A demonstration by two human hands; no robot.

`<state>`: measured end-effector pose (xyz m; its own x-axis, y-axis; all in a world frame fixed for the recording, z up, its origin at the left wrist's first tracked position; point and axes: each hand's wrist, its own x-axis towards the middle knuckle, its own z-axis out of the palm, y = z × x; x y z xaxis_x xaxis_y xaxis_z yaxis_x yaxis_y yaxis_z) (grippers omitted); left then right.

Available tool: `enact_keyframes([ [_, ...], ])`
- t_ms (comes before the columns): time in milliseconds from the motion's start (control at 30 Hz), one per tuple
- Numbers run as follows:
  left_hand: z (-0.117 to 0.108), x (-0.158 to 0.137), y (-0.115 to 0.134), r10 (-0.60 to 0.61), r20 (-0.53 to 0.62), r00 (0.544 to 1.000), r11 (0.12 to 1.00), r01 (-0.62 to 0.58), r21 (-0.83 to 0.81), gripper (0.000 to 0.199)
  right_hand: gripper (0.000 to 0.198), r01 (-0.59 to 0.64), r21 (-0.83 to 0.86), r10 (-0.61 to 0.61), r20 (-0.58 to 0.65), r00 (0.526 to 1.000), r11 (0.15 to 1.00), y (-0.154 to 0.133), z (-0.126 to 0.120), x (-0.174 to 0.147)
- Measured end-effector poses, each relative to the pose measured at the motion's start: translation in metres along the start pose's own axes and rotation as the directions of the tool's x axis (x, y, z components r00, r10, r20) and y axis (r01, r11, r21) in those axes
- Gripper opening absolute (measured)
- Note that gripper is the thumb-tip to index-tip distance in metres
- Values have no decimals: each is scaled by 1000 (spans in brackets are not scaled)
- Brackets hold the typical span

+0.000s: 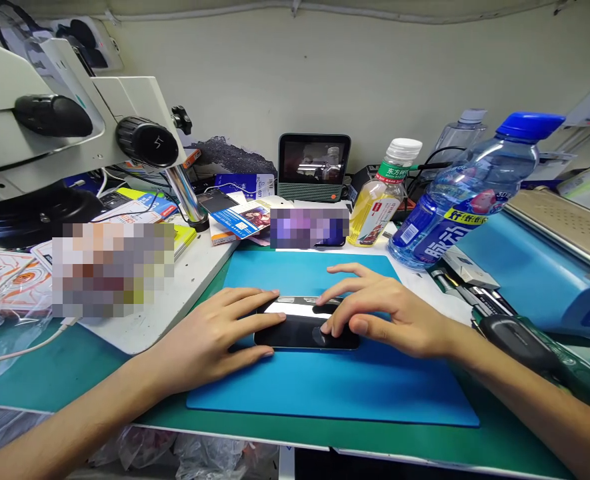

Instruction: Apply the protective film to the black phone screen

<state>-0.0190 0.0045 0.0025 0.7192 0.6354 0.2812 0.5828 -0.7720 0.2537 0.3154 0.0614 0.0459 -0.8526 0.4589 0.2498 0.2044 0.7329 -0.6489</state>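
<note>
The smartphone [297, 335] lay flat on the blue mat [335, 393], its long axis left to right. The left hand [217, 333], spread and unclenched, rested over its left end; the right hand [397, 317], loosely bent and grasping nothing, touched it right of centre. Neither was nearer.

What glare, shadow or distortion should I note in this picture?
Head view: bright white glare bands the glossy black phone; head view: a soft shadow darkens the blue mat below the right hand; head view: the blue-capped bottle seems stretched outward, probably by the lens; head view: pixelated blocks hide details at left and behind the mat.
</note>
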Motion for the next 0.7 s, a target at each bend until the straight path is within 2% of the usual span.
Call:
enact_keyframes([
  [367, -2, 2, 2, -7, -3, 1000, 1000, 7, -1, 49, 37, -9, 37, 6, 55, 998, 999, -12, 2, 3],
  [700, -2, 1, 1, -13, 6, 1000, 1000, 13, 7, 49, 28, -5, 26, 3, 89, 996, 1000, -17, 2, 2],
])
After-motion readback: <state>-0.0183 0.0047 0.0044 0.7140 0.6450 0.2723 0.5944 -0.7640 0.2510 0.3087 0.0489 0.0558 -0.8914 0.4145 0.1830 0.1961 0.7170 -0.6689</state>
